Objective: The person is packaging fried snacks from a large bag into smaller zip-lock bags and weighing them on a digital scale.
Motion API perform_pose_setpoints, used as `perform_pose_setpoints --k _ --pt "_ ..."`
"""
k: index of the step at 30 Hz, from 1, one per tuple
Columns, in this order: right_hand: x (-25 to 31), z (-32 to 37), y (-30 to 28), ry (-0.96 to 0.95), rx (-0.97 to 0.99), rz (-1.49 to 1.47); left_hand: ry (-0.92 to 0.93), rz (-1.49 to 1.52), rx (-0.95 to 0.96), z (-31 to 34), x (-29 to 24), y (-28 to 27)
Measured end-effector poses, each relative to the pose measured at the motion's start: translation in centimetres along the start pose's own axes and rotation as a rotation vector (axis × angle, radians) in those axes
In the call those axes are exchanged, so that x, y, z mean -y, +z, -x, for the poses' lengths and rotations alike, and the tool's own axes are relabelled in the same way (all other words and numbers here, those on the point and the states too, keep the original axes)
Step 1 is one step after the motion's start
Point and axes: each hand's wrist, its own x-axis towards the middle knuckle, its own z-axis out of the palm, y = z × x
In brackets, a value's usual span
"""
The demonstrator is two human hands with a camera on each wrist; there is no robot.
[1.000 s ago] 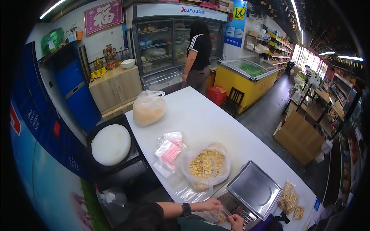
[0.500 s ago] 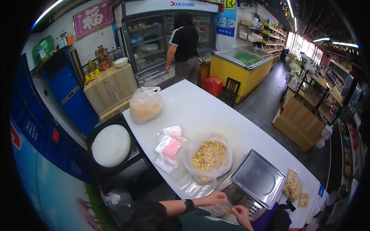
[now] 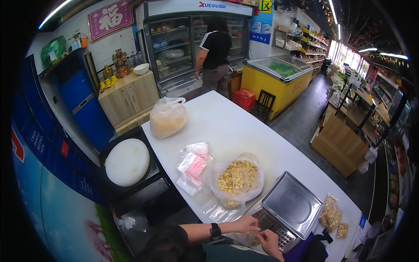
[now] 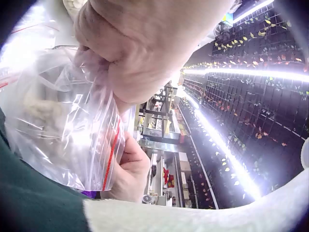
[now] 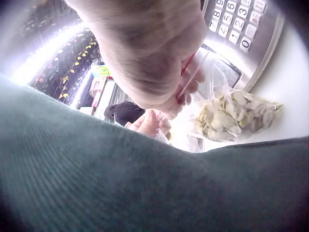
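At the table's near edge, the left hand (image 3: 245,223) and right hand (image 3: 267,239) each pinch the small zip bag (image 5: 236,116) by its red-striped mouth (pale slices sagging below the fingertips), just beside the scale (image 3: 290,205).

- Steel scale (image 3: 291,204) at the table's (image 3: 235,126) near edge.
- Open bag of pale slices (image 3: 235,179) just beside the scale.
- Stack of empty bags (image 3: 192,166) by the left edge.
- Tied sack (image 3: 168,118) near the far left corner.
- Filled packets (image 3: 330,214) near the near right corner.
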Motion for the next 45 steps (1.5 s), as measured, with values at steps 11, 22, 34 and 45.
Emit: perform_pose_setpoints --k 11,22,34,45 --pt "0.0 0.1 0.2 0.006 -0.022 0.068 -0.064 -0.002 0.046 0.0 -1.7 -0.4" --pt "0.0 0.1 0.4 -0.056 0.016 0.041 -0.101 -0.052 0.053 0.4 -2.9 -1.1" --pt "0.8 0.0 1.0 -0.124 0.023 0.069 -0.076 -0.2 0.113 -0.7 -1.4 -0.7" --pt "0.6 0.2 1.8 -0.042 0.019 0.042 -0.065 -0.35 0.166 -0.1 -2.7 -1.1"
